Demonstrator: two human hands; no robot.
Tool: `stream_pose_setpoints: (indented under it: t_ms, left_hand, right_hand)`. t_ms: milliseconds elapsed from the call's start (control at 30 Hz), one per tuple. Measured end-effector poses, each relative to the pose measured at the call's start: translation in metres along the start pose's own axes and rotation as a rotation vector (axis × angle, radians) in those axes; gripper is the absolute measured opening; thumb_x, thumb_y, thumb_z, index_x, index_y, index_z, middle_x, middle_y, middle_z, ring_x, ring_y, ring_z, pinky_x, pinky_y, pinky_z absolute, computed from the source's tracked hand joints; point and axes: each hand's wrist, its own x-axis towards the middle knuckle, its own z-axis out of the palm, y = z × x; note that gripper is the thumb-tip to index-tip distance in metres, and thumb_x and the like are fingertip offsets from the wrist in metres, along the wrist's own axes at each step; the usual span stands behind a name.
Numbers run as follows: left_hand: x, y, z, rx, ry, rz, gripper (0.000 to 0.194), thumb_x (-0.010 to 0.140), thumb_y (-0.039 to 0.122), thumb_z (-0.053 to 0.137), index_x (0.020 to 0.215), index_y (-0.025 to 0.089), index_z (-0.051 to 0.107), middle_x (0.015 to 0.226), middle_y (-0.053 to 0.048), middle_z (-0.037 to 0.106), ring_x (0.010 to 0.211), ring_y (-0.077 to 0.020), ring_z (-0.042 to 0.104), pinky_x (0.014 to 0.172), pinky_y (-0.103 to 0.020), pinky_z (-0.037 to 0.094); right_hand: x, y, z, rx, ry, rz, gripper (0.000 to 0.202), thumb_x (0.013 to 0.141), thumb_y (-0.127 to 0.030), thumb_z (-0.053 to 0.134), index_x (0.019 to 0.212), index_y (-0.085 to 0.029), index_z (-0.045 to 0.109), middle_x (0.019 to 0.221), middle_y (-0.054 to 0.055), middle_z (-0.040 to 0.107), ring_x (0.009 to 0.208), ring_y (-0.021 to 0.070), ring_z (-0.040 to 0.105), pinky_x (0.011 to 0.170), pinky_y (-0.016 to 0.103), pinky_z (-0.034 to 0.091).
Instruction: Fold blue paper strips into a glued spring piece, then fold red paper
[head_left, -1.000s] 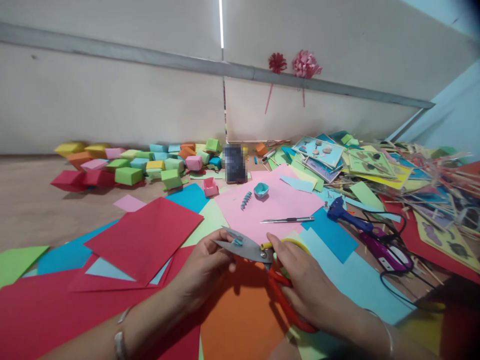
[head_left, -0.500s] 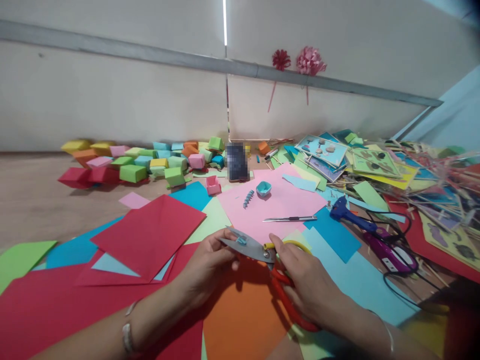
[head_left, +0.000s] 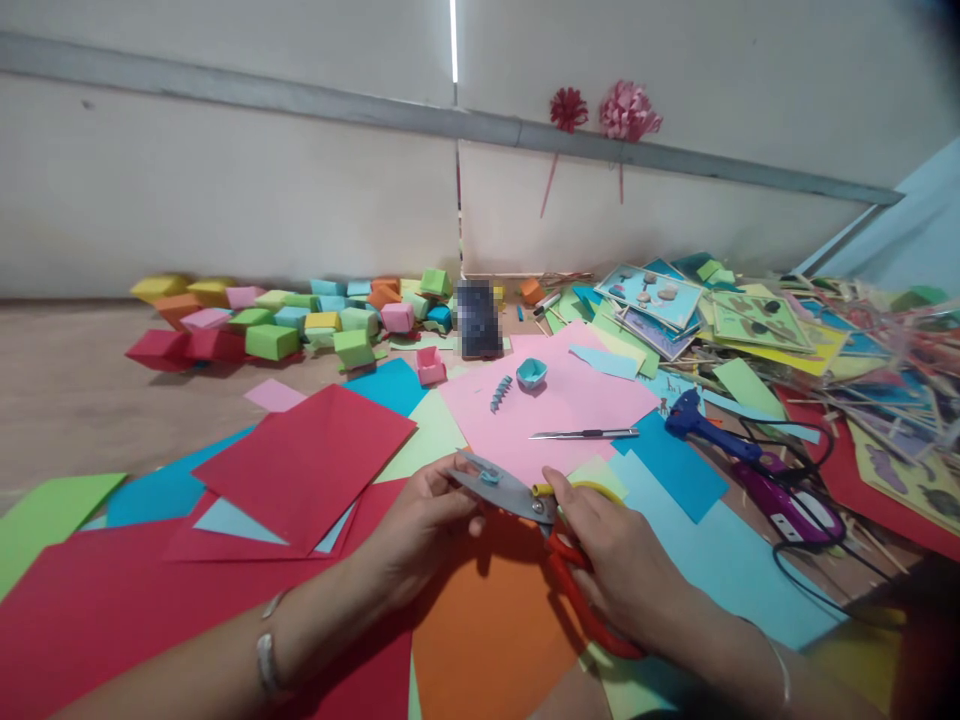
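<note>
My right hand [head_left: 611, 540] grips a pair of scissors [head_left: 517, 492] with red and yellow handles, its blades pointing left. Between the blades sits a small light blue paper piece [head_left: 491, 478]. The fingers of my left hand [head_left: 431, 520] are pinched by the blade tips and seem to hold that piece; the blades partly hide the contact. An orange paper sheet [head_left: 487, 640] lies below both hands. Beyond them, on a pink sheet [head_left: 592, 395], rest a small blue paper cup [head_left: 532, 373], a zigzag-edged blue-grey strip [head_left: 501, 393] and a craft knife [head_left: 585, 434].
Red sheets [head_left: 307, 470] cover the left front. Folded paper boxes [head_left: 271, 342] line the back left, beside a blurred dark phone-like object [head_left: 480, 318]. To the right are a blue glue gun [head_left: 701, 425], a purple tool [head_left: 791, 500] with black cord, and piled picture cards [head_left: 652, 290].
The scissor blades have come slightly closer together around the blue paper piece. The whole view has shifted a little; both hands keep nearly the same pose.
</note>
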Motion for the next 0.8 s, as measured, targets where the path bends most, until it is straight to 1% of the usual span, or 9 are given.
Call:
stream_pose_setpoints:
  t_ms: [133, 200, 300, 467, 600, 700, 800]
  left_hand:
    - [0.001, -0.001, -0.001, -0.018, -0.011, 0.006, 0.023, 0.057, 0.014, 0.081, 0.074, 0.017, 0.066, 0.047, 0.004, 0.055, 0.041, -0.011, 0.049, 0.035, -0.025, 0.052]
    - [0.002, 0.0, -0.001, -0.028, -0.02, 0.009, 0.024, 0.057, 0.018, 0.084, 0.072, 0.017, 0.065, 0.047, 0.004, 0.055, 0.04, -0.0108, 0.049, 0.035, -0.024, 0.051]
    - [0.001, 0.001, 0.0, -0.033, -0.034, 0.005, 0.03, 0.058, 0.026, 0.088, 0.072, 0.017, 0.064, 0.047, 0.004, 0.055, 0.04, -0.0115, 0.05, 0.035, -0.026, 0.052]
    - [0.0, 0.0, -0.002, -0.024, -0.039, 0.001, 0.035, 0.057, 0.031, 0.092, 0.075, 0.018, 0.064, 0.047, 0.005, 0.054, 0.041, -0.0127, 0.051, 0.036, -0.028, 0.053]
    - [-0.001, 0.0, -0.001, -0.03, -0.039, 0.011, 0.038, 0.055, 0.033, 0.094, 0.072, 0.018, 0.064, 0.047, 0.004, 0.055, 0.041, -0.0115, 0.05, 0.036, -0.025, 0.052]
    - [0.0, 0.001, 0.0, -0.033, -0.035, 0.012, 0.04, 0.052, 0.035, 0.095, 0.07, 0.017, 0.064, 0.047, 0.004, 0.055, 0.041, -0.0111, 0.049, 0.036, -0.026, 0.052]
    - [0.001, 0.001, 0.0, -0.024, -0.044, 0.003, 0.04, 0.054, 0.038, 0.095, 0.072, 0.018, 0.065, 0.047, 0.005, 0.053, 0.04, -0.012, 0.049, 0.036, -0.028, 0.053]
  right_hand:
    - [-0.001, 0.001, 0.002, -0.017, 0.03, -0.007, 0.075, 0.081, -0.013, 0.048, 0.154, -0.015, 0.029, 0.106, 0.015, 0.069, 0.091, 0.0301, 0.068, 0.072, 0.045, 0.06]
    - [-0.001, 0.001, 0.004, -0.021, 0.032, -0.007, 0.074, 0.081, -0.013, 0.048, 0.153, -0.014, 0.031, 0.107, 0.016, 0.069, 0.093, 0.0299, 0.069, 0.074, 0.045, 0.06]
    - [-0.002, 0.002, 0.006, -0.032, 0.028, -0.011, 0.072, 0.08, -0.013, 0.049, 0.151, -0.013, 0.034, 0.109, 0.017, 0.069, 0.093, 0.03, 0.069, 0.075, 0.045, 0.06]
    - [-0.001, 0.001, 0.007, -0.051, -0.001, -0.002, 0.073, 0.078, -0.012, 0.049, 0.149, -0.009, 0.038, 0.108, 0.018, 0.07, 0.091, 0.0298, 0.069, 0.073, 0.043, 0.06]
    - [0.0, 0.001, 0.008, -0.038, -0.031, 0.001, 0.073, 0.077, -0.011, 0.049, 0.149, -0.005, 0.037, 0.109, 0.02, 0.069, 0.092, 0.031, 0.069, 0.074, 0.045, 0.06]
    - [0.0, 0.0, 0.009, -0.027, -0.038, 0.009, 0.072, 0.077, -0.011, 0.049, 0.148, -0.005, 0.039, 0.109, 0.02, 0.07, 0.093, 0.0311, 0.069, 0.075, 0.045, 0.059]
    - [0.0, -0.001, 0.011, -0.017, -0.039, 0.016, 0.068, 0.078, -0.011, 0.049, 0.145, -0.005, 0.041, 0.106, 0.019, 0.071, 0.091, 0.0311, 0.069, 0.074, 0.044, 0.058]
